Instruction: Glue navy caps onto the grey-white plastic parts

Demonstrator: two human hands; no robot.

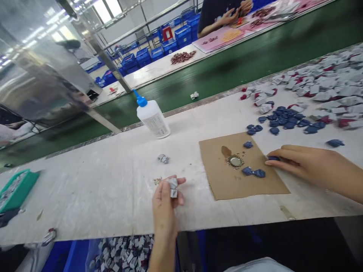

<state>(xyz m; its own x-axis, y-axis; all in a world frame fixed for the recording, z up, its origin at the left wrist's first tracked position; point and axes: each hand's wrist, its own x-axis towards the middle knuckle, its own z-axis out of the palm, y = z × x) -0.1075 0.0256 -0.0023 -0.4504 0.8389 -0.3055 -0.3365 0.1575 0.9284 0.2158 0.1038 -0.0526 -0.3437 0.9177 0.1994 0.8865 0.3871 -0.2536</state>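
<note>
Between the thumb and fingers of my left hand (166, 202) is a small light-grey block-like piece (173, 187), held above the front of the white table. My right hand (300, 162) pinches a small dark-blue piece (273, 158) at the right edge of a brown cardboard sheet (227, 185). On the cardboard lie a round metal cap (236, 161) with liquid in it, a brown stain, tiny gold bits and a few more blue pieces (253, 172). Another grey piece (163, 158) rests on the table beyond my left hand.
A white bottle with a blue nozzle (154, 119) stands near the green conveyor belt (227, 71). Blue pieces (283, 118) and many grey-and-red pieces (334, 83) are heaped at right. A green basket (28, 185) sits left; grey pieces (124, 253) fill a bin below. A co-worker (218, 19) works across.
</note>
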